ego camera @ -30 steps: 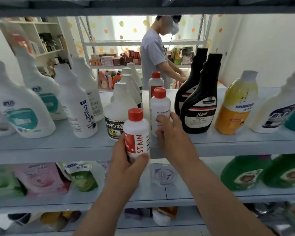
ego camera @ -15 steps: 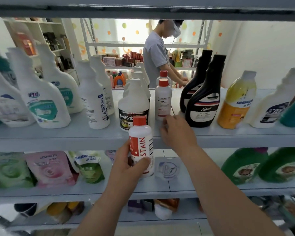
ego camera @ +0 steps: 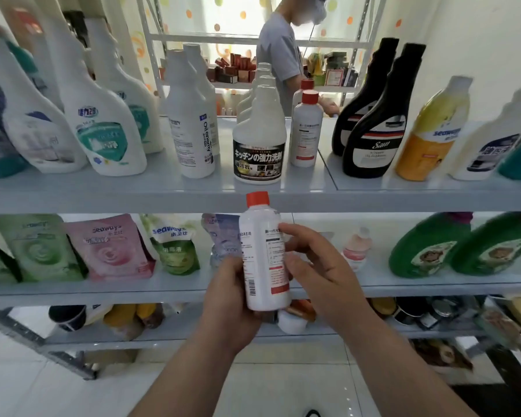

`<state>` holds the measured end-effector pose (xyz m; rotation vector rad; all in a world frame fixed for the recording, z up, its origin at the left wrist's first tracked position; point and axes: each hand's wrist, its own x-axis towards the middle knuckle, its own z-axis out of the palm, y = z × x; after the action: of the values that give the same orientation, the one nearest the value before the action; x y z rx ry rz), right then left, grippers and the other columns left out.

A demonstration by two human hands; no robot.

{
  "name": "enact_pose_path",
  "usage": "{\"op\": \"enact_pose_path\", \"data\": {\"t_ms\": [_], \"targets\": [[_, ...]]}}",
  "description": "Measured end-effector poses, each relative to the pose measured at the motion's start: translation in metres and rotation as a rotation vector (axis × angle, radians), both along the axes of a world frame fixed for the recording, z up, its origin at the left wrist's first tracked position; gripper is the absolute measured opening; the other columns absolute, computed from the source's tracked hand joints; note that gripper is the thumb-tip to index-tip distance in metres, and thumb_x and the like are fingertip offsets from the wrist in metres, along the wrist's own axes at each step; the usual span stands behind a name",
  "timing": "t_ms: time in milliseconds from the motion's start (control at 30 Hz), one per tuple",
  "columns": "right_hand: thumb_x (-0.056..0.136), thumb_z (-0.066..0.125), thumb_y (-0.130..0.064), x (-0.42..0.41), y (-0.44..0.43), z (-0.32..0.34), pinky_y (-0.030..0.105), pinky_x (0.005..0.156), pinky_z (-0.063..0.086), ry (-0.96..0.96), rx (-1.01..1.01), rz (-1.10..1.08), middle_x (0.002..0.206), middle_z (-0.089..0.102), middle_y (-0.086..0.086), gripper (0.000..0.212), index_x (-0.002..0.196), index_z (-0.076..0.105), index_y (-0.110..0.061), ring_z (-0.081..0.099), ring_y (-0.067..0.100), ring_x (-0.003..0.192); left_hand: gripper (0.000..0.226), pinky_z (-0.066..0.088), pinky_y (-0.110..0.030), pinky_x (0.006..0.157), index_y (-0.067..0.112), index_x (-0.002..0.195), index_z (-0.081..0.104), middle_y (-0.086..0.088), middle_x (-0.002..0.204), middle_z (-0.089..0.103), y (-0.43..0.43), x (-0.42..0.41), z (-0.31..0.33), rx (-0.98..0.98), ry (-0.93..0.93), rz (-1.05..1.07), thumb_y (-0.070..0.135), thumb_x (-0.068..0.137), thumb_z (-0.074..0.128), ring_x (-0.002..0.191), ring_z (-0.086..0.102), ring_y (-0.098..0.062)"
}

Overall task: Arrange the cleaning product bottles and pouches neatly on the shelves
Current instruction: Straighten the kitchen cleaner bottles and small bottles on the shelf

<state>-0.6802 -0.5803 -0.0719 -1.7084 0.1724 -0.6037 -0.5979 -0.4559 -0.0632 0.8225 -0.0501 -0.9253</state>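
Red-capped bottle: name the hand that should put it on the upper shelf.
Left. The left hand wraps the bottle near its base and carries it; the right hand only curls lightly against its side.

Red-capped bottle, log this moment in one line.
left hand: grips red-capped bottle | right hand: holds its side | bottle: upright, off shelves

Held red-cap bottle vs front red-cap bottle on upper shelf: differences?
The held red-cap bottle is off the shelves, gripped by left hand and right hand; the shelf red-cap bottle stands untouched on the upper shelf. The held one is alone; the shelf one fronts another red-capped bottle. Both: white body, red cap.
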Motion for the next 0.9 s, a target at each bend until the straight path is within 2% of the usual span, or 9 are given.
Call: {"op": "enact_pose_path", "data": {"t_ms": [67,167,267,400,533,667,733,833,900], "targets": [[0.092,0.058,-0.028,-0.007,0.01,-0.003,0.029,0.08,0.058,0.012,0.013,-0.018,0.113,0.062,-0.003,0.037,0.126,0.064,-0.043,0.065,0.017,0.109,0.043,0.051,-0.029,0.045,0.007,0.089,0.074,-0.015,0.072,0.067,0.008,-0.004,-0.005,0.014,-0.006,-0.02,0.02,0.098,0.034,0.058,0.066,-0.025],[0.09,0.062,-0.036,-0.019,0.025,-0.009,0.033,0.084,0.058,0.041,0.086,-0.05,0.121,0.064,-0.003,0.043,0.132,0.06,-0.047,0.064,0.018,0.116,0.04,0.049,-0.033,0.052,0.008,0.11,0.069,-0.017,0.088,0.071,0.014,-0.01,-0.016,0.1,-0.118,-0.022,0.023,0.102,0.033,0.07,0.066,-0.028],[0.085,0.068,-0.047,-0.026,0.039,-0.017,0.037,0.091,0.059,0.13,0.162,-0.035,0.133,0.063,-0.009,0.059,0.141,0.049,-0.05,0.063,0.015,0.123,0.033,0.06,-0.046,0.074,0.021,0.133,0.059,-0.011,0.12,0.072,0.021,-0.024,-0.031,0.164,-0.332,0.01,0.02,0.106,0.04,0.105,0.071,-0.031],[0.08,0.072,-0.05,-0.032,0.051,-0.022,0.036,0.093,0.058,0.135,0.241,-0.144,0.12,0.07,-0.017,0.052,0.127,0.052,-0.051,0.067,0.011,0.116,0.031,0.059,-0.043,0.091,0.029,0.128,0.061,0.002,0.119,0.073,0.037,-0.045,-0.035,0.203,-0.484,-0.009,0.015,0.106,0.045,0.111,0.07,-0.02],[0.081,0.077,-0.049,-0.039,0.052,-0.022,0.044,0.093,0.058,0.084,0.406,-0.116,0.116,0.073,-0.011,0.048,0.124,0.056,-0.043,0.07,0.015,0.111,0.034,0.057,-0.052,0.095,0.028,0.12,0.068,0.002,0.12,0.072,0.03,-0.037,-0.034,0.263,-0.406,0.036,0.032,0.107,0.037,0.113,0.067,-0.022],[0.091,0.056,-0.032,-0.039,0.042,-0.03,0.042,0.108,0.049,0.069,0.425,-0.032,0.139,0.062,-0.013,0.05,0.139,0.05,-0.044,0.06,0.013,0.128,0.055,0.047,-0.057,0.106,0.017,0.129,0.066,-0.012,0.122,0.072,0.0,-0.039,-0.031,0.21,-0.07,-0.059,0.051,0.105,0.031,0.116,0.067,-0.033],[0.093,0.05,-0.031,-0.038,0.033,-0.03,0.037,0.114,0.044,0.046,0.389,-0.019,0.151,0.05,-0.018,0.052,0.14,0.045,-0.052,0.052,0.005,0.135,0.055,0.052,-0.052,0.1,0.017,0.133,0.064,-0.013,0.123,0.072,-0.013,-0.046,-0.032,0.19,-0.027,-0.069,0.052,0.105,0.031,0.115,0.068,-0.032],[0.088,0.058,-0.046,-0.04,0.011,-0.025,0.028,0.105,0.051,0.1,0.262,-0.01,0.145,0.05,-0.025,0.055,0.137,0.037,-0.061,0.057,-0.001,0.128,0.05,0.056,-0.055,0.092,0.022,0.133,0.063,-0.01,0.123,0.072,-0.028,-0.052,-0.034,0.228,-0.051,-0.116,0.051,0.106,0.032,0.113,0.069,-0.03],[0.076,0.065,-0.062,-0.042,-0.009,-0.027,0.034,0.1,0.055,0.199,0.168,-0.044,0.141,0.052,-0.02,0.067,0.135,0.033,-0.067,0.061,0.005,0.122,0.044,0.056,-0.06,0.09,0.022,0.133,0.062,-0.011,0.122,0.072,-0.036,-0.053,-0.035,0.266,-0.09,-0.138,0.045,0.107,0.035,0.112,0.07,-0.031]]}}
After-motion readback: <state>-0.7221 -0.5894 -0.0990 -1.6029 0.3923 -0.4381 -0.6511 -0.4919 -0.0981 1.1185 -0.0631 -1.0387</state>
